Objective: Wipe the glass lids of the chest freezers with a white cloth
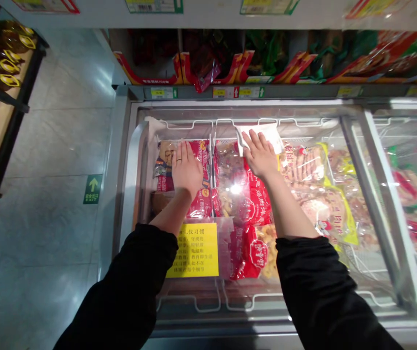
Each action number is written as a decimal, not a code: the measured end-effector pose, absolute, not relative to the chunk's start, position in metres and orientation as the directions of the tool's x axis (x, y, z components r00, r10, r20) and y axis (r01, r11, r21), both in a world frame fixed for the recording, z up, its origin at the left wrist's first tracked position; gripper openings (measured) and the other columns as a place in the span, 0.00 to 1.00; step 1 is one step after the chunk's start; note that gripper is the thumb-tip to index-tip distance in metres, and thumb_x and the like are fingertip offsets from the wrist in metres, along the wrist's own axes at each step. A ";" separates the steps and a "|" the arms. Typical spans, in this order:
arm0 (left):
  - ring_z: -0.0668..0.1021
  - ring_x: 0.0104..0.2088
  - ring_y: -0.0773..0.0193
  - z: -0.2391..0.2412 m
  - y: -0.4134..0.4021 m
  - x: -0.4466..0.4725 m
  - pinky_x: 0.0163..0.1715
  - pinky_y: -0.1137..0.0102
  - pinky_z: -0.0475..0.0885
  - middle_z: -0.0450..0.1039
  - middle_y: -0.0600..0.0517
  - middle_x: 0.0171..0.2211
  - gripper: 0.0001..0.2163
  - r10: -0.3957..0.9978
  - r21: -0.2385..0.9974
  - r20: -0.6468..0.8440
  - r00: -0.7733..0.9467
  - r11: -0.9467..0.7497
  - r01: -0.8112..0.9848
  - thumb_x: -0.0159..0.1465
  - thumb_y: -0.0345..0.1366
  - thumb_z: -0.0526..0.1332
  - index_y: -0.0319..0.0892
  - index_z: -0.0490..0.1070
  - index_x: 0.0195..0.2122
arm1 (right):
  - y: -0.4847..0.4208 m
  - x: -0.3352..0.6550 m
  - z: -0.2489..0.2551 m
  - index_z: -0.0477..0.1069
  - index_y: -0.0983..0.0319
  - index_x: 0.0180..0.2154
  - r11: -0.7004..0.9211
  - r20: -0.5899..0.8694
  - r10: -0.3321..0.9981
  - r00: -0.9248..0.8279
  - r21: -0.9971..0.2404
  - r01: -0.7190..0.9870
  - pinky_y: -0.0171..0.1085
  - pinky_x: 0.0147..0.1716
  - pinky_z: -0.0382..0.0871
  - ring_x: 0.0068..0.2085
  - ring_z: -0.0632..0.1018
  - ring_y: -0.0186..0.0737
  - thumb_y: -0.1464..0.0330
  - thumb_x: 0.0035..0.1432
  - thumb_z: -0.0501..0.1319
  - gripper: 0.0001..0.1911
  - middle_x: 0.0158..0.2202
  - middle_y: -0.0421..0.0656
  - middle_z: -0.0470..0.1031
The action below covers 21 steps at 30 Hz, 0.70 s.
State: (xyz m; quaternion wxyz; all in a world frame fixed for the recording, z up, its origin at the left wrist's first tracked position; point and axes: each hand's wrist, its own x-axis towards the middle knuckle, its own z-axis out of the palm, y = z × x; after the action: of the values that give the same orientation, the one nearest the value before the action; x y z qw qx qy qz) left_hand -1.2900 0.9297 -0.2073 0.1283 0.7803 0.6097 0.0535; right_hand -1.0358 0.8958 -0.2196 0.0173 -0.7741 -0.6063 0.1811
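Note:
My left hand (185, 168) lies flat, fingers stretched out, on the glass lid (146, 160) of a chest freezer, over red food packets (203, 194). A ring shows on one finger. My right hand (259, 154) presses flat on a white cloth (267, 133) near the far edge of the same lid. Both arms wear black sleeves. Under the glass lie red packets (255, 204) and yellow-edged packets (325, 194) of frozen food in white wire baskets (194, 124).
A yellow notice (193, 250) with printed text is stuck on the lid near me. A second sliding glass lid (405, 184) lies to the right. Shelves of snack bags (208, 63) stand behind the freezer. Grey tiled floor with a green exit arrow (92, 188) lies left, beside a bottle shelf (4, 63).

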 end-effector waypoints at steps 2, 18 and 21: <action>0.59 0.78 0.48 -0.207 0.930 -1.290 0.78 0.52 0.55 0.54 0.38 0.78 0.31 0.965 0.269 -0.074 0.250 -0.222 0.937 0.73 0.33 0.49 0.27 0.55 0.77 | 0.890 -1.028 -0.221 0.48 0.49 0.79 -0.300 -0.241 0.940 0.242 -0.246 0.922 0.64 0.77 0.48 0.81 0.49 0.51 0.56 0.77 0.40 0.33 0.82 0.35 0.46; 0.59 0.78 0.53 -0.202 0.927 -1.287 0.79 0.56 0.54 0.54 0.44 0.79 0.32 0.957 0.321 -0.034 0.288 -0.263 0.910 0.71 0.29 0.50 0.35 0.55 0.78 | 0.883 -1.021 -0.211 0.48 0.47 0.79 -0.128 -0.269 0.961 0.065 -0.224 0.966 0.59 0.78 0.48 0.81 0.49 0.48 0.59 0.77 0.41 0.33 0.82 0.32 0.45; 0.59 0.78 0.56 -0.196 0.924 -1.286 0.79 0.59 0.54 0.54 0.47 0.79 0.32 0.925 0.307 -0.025 0.379 -0.354 0.884 0.73 0.28 0.48 0.38 0.53 0.78 | 0.870 -1.018 -0.214 0.48 0.48 0.79 -0.177 -0.240 0.963 0.118 -0.241 0.954 0.61 0.78 0.48 0.81 0.50 0.50 0.58 0.77 0.41 0.33 0.82 0.33 0.46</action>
State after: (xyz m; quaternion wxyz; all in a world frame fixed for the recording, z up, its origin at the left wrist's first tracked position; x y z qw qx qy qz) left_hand -1.2861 0.9242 -0.1957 0.1360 0.8192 0.5519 0.0761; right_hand -1.0181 0.8702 -0.2139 0.0136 -0.7477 -0.6412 0.1723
